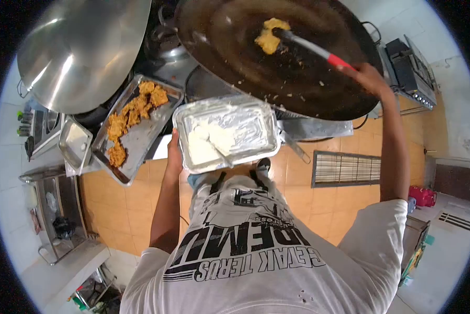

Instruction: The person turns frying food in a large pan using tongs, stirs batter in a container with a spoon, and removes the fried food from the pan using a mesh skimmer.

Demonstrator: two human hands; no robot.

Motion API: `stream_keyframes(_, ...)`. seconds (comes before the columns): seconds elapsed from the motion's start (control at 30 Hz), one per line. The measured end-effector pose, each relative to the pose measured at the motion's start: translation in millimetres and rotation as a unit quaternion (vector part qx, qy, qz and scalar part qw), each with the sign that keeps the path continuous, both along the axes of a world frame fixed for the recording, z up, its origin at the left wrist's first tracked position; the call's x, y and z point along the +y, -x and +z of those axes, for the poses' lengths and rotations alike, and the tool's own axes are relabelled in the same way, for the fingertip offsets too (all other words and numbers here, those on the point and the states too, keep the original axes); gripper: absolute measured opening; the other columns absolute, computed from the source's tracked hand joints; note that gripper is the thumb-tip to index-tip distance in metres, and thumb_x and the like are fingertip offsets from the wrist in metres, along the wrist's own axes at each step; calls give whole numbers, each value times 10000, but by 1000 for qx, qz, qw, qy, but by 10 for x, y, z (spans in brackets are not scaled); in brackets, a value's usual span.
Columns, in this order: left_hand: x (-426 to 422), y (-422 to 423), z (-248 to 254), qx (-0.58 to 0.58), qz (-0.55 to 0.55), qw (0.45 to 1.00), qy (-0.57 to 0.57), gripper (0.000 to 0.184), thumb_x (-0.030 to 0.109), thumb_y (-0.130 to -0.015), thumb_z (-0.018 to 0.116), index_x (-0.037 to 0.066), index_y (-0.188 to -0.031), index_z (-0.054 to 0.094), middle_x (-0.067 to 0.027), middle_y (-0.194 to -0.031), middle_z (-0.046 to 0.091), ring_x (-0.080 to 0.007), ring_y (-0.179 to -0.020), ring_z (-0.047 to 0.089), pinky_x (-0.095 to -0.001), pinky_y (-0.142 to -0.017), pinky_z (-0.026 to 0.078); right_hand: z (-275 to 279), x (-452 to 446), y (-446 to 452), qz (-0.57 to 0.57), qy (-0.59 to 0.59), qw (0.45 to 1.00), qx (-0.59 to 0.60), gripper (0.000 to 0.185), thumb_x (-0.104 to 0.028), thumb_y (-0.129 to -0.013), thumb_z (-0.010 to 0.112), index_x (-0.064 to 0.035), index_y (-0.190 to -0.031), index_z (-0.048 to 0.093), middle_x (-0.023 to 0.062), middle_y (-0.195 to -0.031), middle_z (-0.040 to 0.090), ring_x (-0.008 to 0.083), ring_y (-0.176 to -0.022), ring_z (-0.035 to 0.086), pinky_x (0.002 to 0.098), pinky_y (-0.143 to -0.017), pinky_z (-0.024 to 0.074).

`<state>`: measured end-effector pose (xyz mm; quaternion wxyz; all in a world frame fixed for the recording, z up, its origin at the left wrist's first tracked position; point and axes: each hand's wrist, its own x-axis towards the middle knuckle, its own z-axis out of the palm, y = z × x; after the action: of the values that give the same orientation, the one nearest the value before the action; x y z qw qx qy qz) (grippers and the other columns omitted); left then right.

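My left hand [176, 153] grips the left side of a shallow metal tray [270, 125], holding it in front of my body. Soft white paste [214, 141] is spread inside it, and a spoon [219, 152] rests in the paste. Fingers of my right hand [370, 82] are wrapped round the red and grey handle of a spatula [313, 48]. Its dark head touches a yellow, egg-like piece of food [269, 39] in the large dark wok [219, 47]. Small crumbs are scattered over the wok's near side.
Left of me, a metal tray [135, 152] bears golden fried pieces [135, 115]. A smaller tray [75, 146] sits beside it, under a big steel pan or lid [83, 52]. A floor grate [344, 168] lies right of my feet; a black appliance [410, 73] stands far right.
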<state>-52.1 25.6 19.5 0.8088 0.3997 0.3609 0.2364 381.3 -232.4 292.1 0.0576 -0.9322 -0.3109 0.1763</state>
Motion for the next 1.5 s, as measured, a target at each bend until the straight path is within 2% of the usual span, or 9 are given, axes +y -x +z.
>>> stream_keyframes(0.07, 34, 29, -88, 9, -10, 1000, 16, 614, 495, -937, 401, -32, -1242, 475, -127, -1166, 571, -201, -1040, 565, -316, -925, 435, -48, -179, -35, -18, 45, 998, -46, 834, -752, -684, 547, -5, -1046, 630, 160, -820, 657, 239, -737, 650, 355, -672, 482)
stream_keyframes(0.13, 3, 25, 36, 28, -17, 999, 18, 599, 490, -941, 396, -31, -1217, 496, -115, -1121, 591, -191, -990, 585, -308, -891, 456, -178, -393, -136, -32, -1, 999, -27, 738, -707, -725, 555, -13, -953, 655, 7, -620, 494, 124, -538, 451, 290, -507, 345)
stream_keyframes(0.2, -5, 11, 60, 24, -13, 999, 23, 534, 444, -967, 357, -14, -1190, 520, -94, -1093, 601, -171, -972, 584, -300, -880, 460, -168, -521, -4, -18, -81, 997, -11, 753, -696, -742, 545, -6, -1026, 645, 14, -663, 496, 114, -591, 451, 273, -536, 346)
stream_keyframes(0.3, 97, 60, -137, -6, -53, 998, 37, 571, 482, -949, 369, 37, -1305, 414, -104, -1221, 531, -219, -1098, 535, -358, -944, 439, -230, -680, -124, -19, -33, 998, -48, 754, -691, -744, 544, -1, -1033, 637, 25, -680, 488, 110, -622, 441, 261, -551, 333)
stream_keyframes(0.53, 49, 64, -63, -39, -60, 996, 47, 553, 458, -962, 343, 52, -1337, 366, -104, -1252, 506, -235, -1135, 516, -371, -963, 436, -89, -782, 150, -50, -42, 989, -134, 760, -703, -724, 554, -21, -1051, 632, 20, -695, 487, 112, -578, 404, 263, -521, 295)
stream_keyframes(0.73, 55, 67, -44, -31, -72, 995, 60, 547, 456, -961, 349, 61, -1339, 363, -103, -1263, 499, -238, -1134, 517, -373, -958, 442, -97, -947, 38, -54, 33, 990, -122, 764, -684, -744, 553, -12, -1103, 614, 82, -809, 582, 181, -737, 541, 298, -672, 420)
stream_keyframes(0.87, 80, 56, -64, -25, -60, 996, 61, 538, 459, -959, 354, 58, -1317, 395, -104, -1231, 525, -227, -1113, 533, -367, -949, 449, -123, -1055, 28, -25, -30, 995, -94, 685, -612, -775, 596, -29, -1134, 594, 129, -947, 631, 201, -888, 584, 317, -825, 432)
stream_keyframes(1.1, 69, 41, -60, -58, -61, 993, 85, 524, 452, -956, 372, 55, -1295, 420, -103, -1214, 535, -227, -1089, 543, -373, -939, 454, -71, -1061, 94, -6, -63, 993, -98, 591, -486, -828, 615, -4, -1168, 572, 135, -987, 633, 201, -896, 581, 308, -828, 434)
stream_keyframes(1.5, 110, 53, -163, -13, -36, 999, 34, 539, 452, -956, 371, 51, -1316, 388, -101, -1255, 497, -212, -1136, 501, -354, -974, 417, 43, -867, 250, -21, 9, 982, -186, 576, -483, -841, 596, -38, -1206, 557, 144, -1021, 635, 202, -929, 606, 302, -823, 446)
